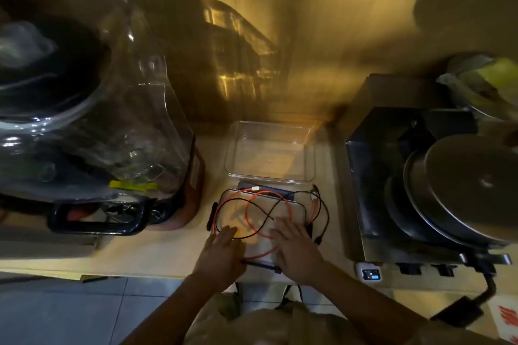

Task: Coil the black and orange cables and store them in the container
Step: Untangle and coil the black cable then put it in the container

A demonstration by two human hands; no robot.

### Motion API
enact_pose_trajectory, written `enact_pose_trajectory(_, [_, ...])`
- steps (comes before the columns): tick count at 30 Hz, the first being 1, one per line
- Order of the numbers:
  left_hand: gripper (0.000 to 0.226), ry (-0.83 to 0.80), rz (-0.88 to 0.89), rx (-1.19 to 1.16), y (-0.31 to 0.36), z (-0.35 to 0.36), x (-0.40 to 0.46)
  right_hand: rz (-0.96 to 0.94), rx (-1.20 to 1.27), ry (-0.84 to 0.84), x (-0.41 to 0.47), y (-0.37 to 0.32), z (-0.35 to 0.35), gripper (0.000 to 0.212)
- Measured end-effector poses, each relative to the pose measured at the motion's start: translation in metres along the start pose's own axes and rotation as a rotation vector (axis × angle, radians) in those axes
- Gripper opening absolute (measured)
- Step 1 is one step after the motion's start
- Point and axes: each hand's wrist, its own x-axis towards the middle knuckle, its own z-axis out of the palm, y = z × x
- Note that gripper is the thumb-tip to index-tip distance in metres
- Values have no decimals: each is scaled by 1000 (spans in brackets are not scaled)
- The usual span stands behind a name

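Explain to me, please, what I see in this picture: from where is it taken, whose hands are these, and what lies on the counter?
There is no machine here. A person wears a camera on the head, so the one picture looks forward and down at their own two bare hands.

On the counter, an orange cable and a black cable lie loose and crossed over each other, on a clear flat lid as far as I can tell. Behind them stands an open, clear container, with nothing visible inside it.

The left hand and the right hand reach over the cables with fingers fairly straight. Neither has a grip on anything yet.

At the left stands a large clear blender; at the right, a metal appliance with a round pan on top. The picture is dim and a little blurred.
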Motion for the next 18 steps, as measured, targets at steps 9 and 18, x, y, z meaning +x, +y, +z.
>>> enact_pose_trajectory(9, [49, -80, 29, 175, -19, 6, 19, -135, -235, -141, 33, -6, -12, 67])
enact_pose_trajectory(18, [31, 396, 52, -198, -18, -1, -2, -193, -143, -73, 35, -11, -23, 46])
